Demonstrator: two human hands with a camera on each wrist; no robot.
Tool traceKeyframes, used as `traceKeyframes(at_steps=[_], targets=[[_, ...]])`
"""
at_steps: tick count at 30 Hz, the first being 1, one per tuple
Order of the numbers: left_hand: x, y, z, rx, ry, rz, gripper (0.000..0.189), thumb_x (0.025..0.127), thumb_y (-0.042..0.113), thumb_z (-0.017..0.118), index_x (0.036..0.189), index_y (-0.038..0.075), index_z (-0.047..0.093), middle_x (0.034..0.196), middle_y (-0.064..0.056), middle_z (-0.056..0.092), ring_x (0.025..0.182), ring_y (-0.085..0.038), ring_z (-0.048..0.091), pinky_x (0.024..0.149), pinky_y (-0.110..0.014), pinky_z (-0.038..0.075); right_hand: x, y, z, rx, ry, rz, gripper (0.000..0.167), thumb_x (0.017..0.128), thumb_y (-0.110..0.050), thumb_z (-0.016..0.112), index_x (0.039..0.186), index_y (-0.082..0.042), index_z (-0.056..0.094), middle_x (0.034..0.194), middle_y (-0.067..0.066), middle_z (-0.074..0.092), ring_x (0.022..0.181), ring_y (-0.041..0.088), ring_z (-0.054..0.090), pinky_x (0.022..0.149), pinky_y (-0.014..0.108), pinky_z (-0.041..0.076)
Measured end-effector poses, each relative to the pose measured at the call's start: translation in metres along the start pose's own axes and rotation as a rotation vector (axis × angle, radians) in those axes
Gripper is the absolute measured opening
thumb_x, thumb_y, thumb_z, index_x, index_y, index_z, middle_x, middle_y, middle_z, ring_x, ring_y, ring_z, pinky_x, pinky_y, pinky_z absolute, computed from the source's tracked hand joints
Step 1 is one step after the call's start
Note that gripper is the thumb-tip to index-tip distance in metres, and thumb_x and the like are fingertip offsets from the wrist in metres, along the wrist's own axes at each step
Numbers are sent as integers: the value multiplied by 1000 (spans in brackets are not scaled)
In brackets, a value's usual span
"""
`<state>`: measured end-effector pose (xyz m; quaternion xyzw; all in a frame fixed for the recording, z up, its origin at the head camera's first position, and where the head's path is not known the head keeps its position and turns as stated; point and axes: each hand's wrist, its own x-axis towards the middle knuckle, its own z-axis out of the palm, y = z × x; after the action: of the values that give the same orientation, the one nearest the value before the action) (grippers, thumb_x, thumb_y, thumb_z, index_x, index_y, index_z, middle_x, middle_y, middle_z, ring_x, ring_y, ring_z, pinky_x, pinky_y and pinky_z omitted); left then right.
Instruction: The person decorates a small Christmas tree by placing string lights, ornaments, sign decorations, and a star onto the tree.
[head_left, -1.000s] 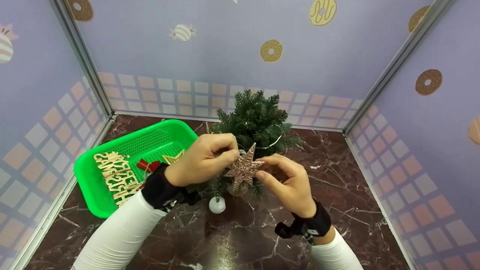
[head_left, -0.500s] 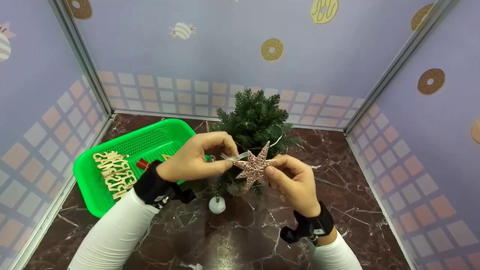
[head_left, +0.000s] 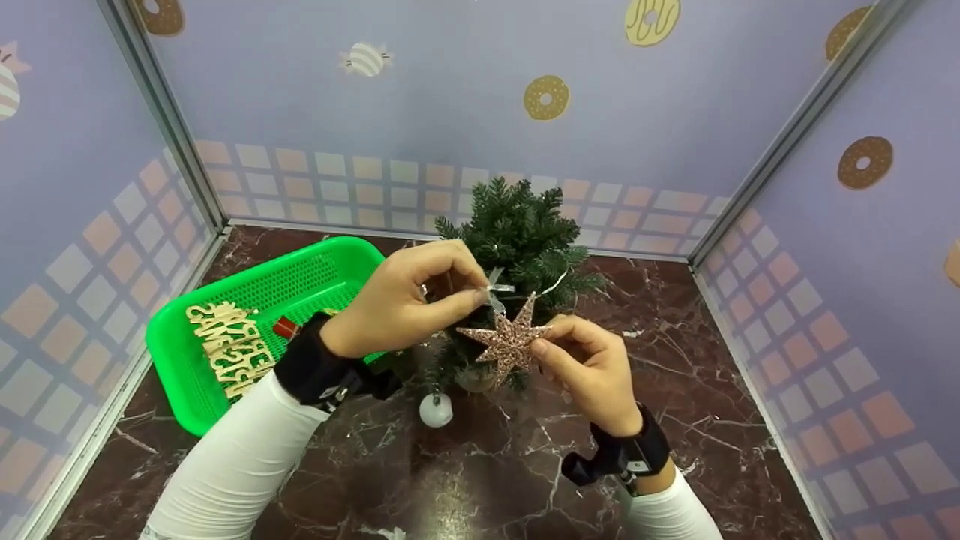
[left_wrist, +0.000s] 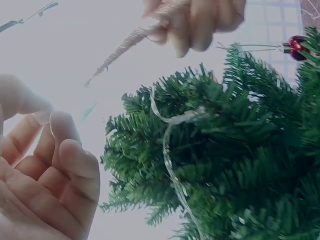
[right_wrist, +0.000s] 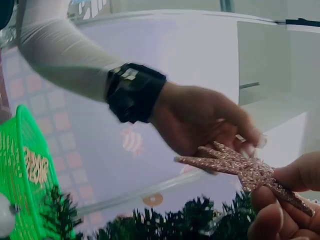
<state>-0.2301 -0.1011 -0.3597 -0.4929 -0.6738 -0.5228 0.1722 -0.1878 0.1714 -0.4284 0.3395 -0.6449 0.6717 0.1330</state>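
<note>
A glittery rose-gold star ornament [head_left: 510, 342] is held up in front of a small green Christmas tree [head_left: 517, 225]. My right hand [head_left: 589, 367] pinches one of its points between thumb and fingers. With thumb and index finger, my left hand [head_left: 420, 304] pinches the silvery ribbon [head_left: 496, 300] tied at the star's upper side. The left wrist view catches the star [left_wrist: 125, 47] nearly edge-on, above the tree's branches [left_wrist: 150, 145]. In the right wrist view the star [right_wrist: 245, 170] lies between both hands, its near point under my right thumb [right_wrist: 302, 172].
A green plastic basket [head_left: 171, 375] at the left holds gold lettering [head_left: 229, 349] and a red item [head_left: 285, 327]. A white bauble [head_left: 435, 410] hangs low on the tree, and a red bauble [left_wrist: 298, 47] shows beside its branches. Patterned panels [head_left: 450, 90] enclose the marble-look surface [head_left: 480, 487].
The star has shifted right with my right hand. My left hand has moved from the star's edge to the ribbon, first drawing it leftward and now lifting it above the star.
</note>
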Motion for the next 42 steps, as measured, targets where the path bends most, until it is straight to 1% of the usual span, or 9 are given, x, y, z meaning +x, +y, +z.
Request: traceKeyframes(at_steps=[5,9,12,17,23,27,34,38,42], targets=[[13,5,4,-8,-5,-53,6,100,3,72,105,6,74,90,-4,69,69,-10,58,63,-25,49,-1,3,-4,-135,-29,3,10,93,14,71,99,6,72,88,-1,73,63,5,62,53,23,52],[22,5,8,64,0,-15,5,100,4,71,103,5,75,87,-4,70,67,-10,57,61,-24,49,0,3,-10,-244,-71,-22,18,93,12,74,104,-2,76,91,5,74,65,8,65,56,24,55],[27,3,12,130,-8,23,4,100,5,71,102,5,75,87,-4,71,69,-9,58,63,-23,50,4,-3,-15,-375,-67,-94,23,93,8,77,110,-7,78,98,7,76,64,8,63,55,21,52],[31,1,17,202,-23,32,4,100,7,71,103,7,75,93,-4,73,76,-8,62,69,-24,55,15,-19,-18,-526,51,-263,22,89,6,80,108,-6,81,98,9,77,59,5,51,52,19,41],[30,-1,20,246,-22,-7,6,103,14,71,104,9,75,95,-2,72,78,-8,63,72,-27,55,36,-29,-9,-543,33,-346,22,86,5,84,107,-4,81,93,8,75,59,7,45,55,21,37],[32,-3,23,256,-13,12,7,103,17,73,102,10,75,94,-2,70,77,-11,59,71,-28,51,46,-29,-8,-536,12,-326,19,88,2,85,105,-5,81,91,7,74,61,7,48,56,21,39],[32,-5,25,265,29,26,8,101,19,77,99,11,76,93,-3,67,77,-12,57,70,-24,49,52,-30,-11,-416,-61,-314,6,93,1,80,99,1,80,90,9,75,70,10,57,61,23,45],[30,-8,26,200,33,19,4,100,16,78,100,12,78,87,-3,64,73,-12,53,67,-24,45,51,-31,-11,-417,-63,-304,14,89,5,82,102,-3,81,89,10,75,67,9,53,59,23,41],[29,-10,26,91,53,7,4,99,10,78,101,12,81,90,-2,68,72,-12,53,66,-24,45,50,-27,-10,-463,-24,-247,16,89,3,84,102,-7,83,89,7,76,67,8,54,60,23,43]])
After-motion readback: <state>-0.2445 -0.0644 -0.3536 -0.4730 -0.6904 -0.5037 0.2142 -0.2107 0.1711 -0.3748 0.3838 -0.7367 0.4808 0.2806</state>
